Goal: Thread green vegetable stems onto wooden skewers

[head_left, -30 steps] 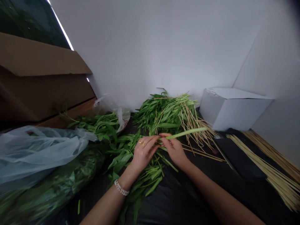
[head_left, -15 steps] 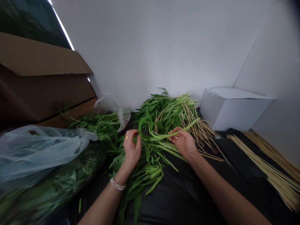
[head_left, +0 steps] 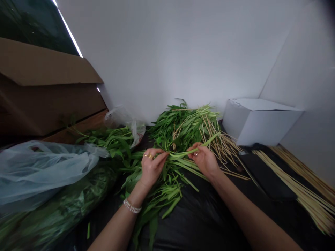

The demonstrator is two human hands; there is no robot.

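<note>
- I have the left hand (head_left: 152,165) and right hand (head_left: 205,160) apart but near each other over the middle of the black sheet (head_left: 199,223), with 1 green stalk (head_left: 183,153) spanning the gap.
- The left fingertips are pinched on the stalk's left end; the right thumb and fingers are closed around it further along, its thick end poking past them toward the loose sticks (head_left: 225,143). Whether it touches those, I can't tell.
- To do this well, I'd hold the 2 grips light and level: a stem this slim would probably bruise under a hard squeeze.
- I'd also mind the leafy stems (head_left: 162,202) below, likely to snag.
- Far edge: a pile of greens (head_left: 183,122) near the white wall (head_left: 170,55), a white box (head_left: 272,125) at the far right corner.
- Right edge: a stick bundle (head_left: 297,190) and a flat dark object (head_left: 268,176) limit the right arm's swing.
- Left edge: bagged greens (head_left: 70,205) crowd in.
- Near edge: the sheet itself shows between the forearms, so I judge the most room there.
</note>
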